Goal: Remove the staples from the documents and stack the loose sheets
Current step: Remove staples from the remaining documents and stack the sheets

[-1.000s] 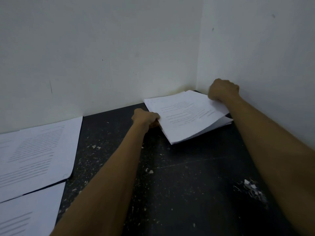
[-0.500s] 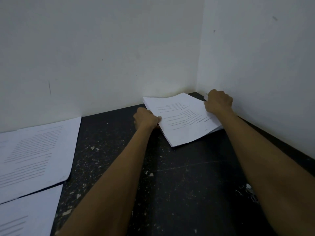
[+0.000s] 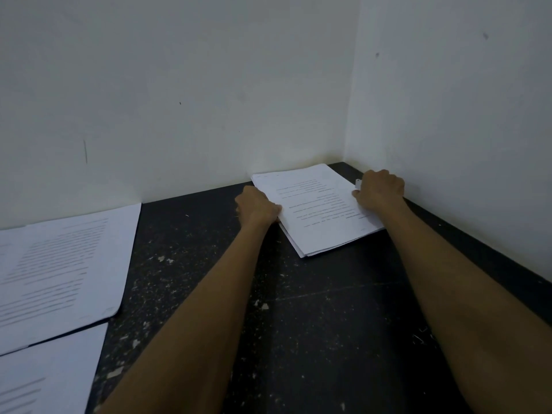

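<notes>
Found the stack of loose sheets [image 3: 316,210] lying flat on the far part of the dark worktop [image 3: 298,309], close to the corner of the two walls and a little turned against the worktop edge; gripped it from both sides, probably to square the edges and to stop the pile from sliding; closed the left hand [image 3: 257,209] on the left long edge, thumb on the top sheet and the other fingers curled out of sight, apparently under the paper; closed the right hand [image 3: 379,188] in the same way on the opposite edge, next to the right wall [image 3: 448,115], thumb on the top page; noticed a small pale thing [image 3: 357,184] just beside the right knuckles, but could not tell whether a paper corner or a tool; saw the lower sheets sticking out a little at the near corner, so judged the pile not yet even; judged this place chosen on purpose, well apart from the other papers, with the walls serving as a stop; saw a printed document [image 3: 59,270] flat at the left side of the worktop and a second document [image 3: 44,375] nearer, both text side up, touched by no hand; could not make out any staple in them; noticed tiny pale bits [image 3: 421,339] near the right forearm, possibly removed staples, too small to be sure; judged the stacking step in hand, and the next move to need a light push of both hands toward each other, with care not to bend the thin sheets.
</notes>
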